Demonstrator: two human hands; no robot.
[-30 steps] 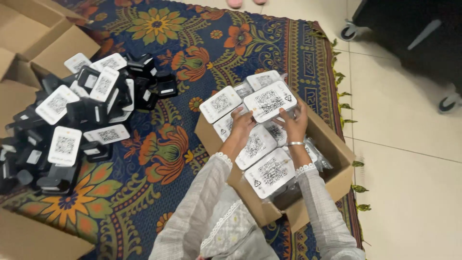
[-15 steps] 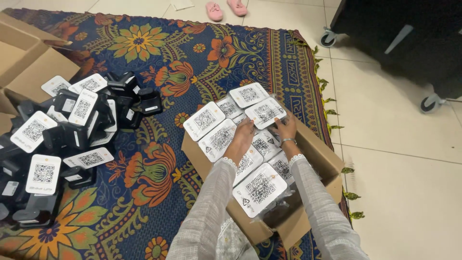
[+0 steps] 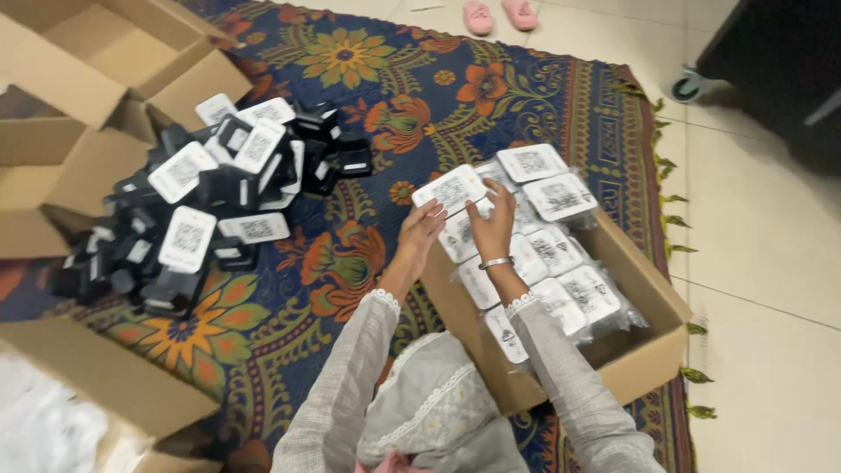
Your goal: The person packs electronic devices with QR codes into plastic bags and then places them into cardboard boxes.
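Head view, looking down: I see my two hands meeting over the near end of an open cardboard box (image 3: 644,289) that sits on a flower-patterned rug (image 3: 412,105). My left hand (image 3: 422,229) and right hand (image 3: 493,223) are both closed around one white packet (image 3: 449,188), fingers curled over its lower edge from either side, the packet tilted up and raised just above the box's contents. It is a flat, rounded rectangle in a clear wrapper, white on its face with a dark square code printed in the middle. A bracelet (image 3: 496,262) circles my right wrist.

Beyond and to the right of the grip, more packets of the same kind (image 3: 561,263) lie in overlapping rows, filling the box. Far to the left of the grip, well apart, a heap of black cases (image 3: 188,228) is piled on the rug, many showing the same white labels. Empty cardboard cartons (image 3: 79,114) stand past that heap.

To handle this well, I judge both hands should keep the packet level and pinch only its edges, since the glossy wrapper looks slippery and the neighbouring packets sit loosely and could slide.
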